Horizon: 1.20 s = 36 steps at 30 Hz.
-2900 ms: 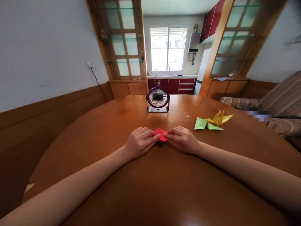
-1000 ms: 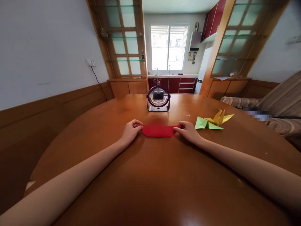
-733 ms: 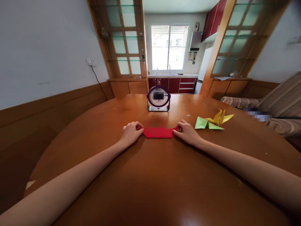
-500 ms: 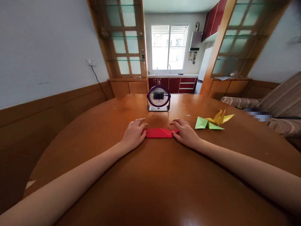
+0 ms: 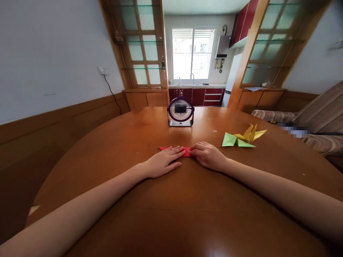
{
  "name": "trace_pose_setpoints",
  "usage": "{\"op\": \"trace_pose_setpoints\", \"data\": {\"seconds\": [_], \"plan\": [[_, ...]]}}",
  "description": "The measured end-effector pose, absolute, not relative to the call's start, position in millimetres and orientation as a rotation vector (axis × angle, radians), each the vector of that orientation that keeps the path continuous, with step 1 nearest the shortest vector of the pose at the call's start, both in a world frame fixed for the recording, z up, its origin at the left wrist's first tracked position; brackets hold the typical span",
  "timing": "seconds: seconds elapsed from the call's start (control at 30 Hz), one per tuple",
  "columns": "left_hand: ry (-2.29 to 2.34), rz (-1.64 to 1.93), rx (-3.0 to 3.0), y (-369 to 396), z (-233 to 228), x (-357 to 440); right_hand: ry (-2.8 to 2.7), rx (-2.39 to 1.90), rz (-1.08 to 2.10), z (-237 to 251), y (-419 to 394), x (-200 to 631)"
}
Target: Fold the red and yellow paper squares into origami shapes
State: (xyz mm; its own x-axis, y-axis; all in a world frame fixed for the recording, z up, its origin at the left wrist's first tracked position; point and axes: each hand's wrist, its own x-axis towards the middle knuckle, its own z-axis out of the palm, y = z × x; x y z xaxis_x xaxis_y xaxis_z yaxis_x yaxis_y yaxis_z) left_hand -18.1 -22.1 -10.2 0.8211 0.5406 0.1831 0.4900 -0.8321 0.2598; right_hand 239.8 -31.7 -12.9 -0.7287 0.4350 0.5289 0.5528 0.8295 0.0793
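Folded red paper [image 5: 175, 149] lies flat on the wooden table [image 5: 171, 207], centre, just in front of the person. Left hand [image 5: 163, 162] spread flat, fingers extended, pressing down on the paper's left and middle part; it grips nothing. Right hand [image 5: 208, 155] loosely curled, fingertips on the paper's right end, pinning rather than pinching as far as can be seen. Paper looks light, thin, layered by folds; likely to slide on the glossy top and crease easily, so best held at the ends or pressed flat along a fold. Well to the right: a green folded paper [image 5: 233, 141] touching a yellow folded paper [image 5: 250, 134]. Beyond, a small purple desk fan [image 5: 180, 111]. Table polished, reflective, a few specks. Room: wood panelling, glazed partitions, kitchen window behind, sofa at right.
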Motion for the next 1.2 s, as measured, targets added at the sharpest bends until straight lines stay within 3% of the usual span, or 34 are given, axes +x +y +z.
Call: {"op": "trace_pose_setpoints", "data": {"seconds": [0.5, 1.2], "plan": [[0.796, 0.265, 2.828, -24, -7, -21, -2.540, -0.603, 0.067, -9, -31, 251], [0.848, 0.326, 2.841, -25, -8, -21, -2.680, -0.613, -0.193, -6, -35, 249]]}}
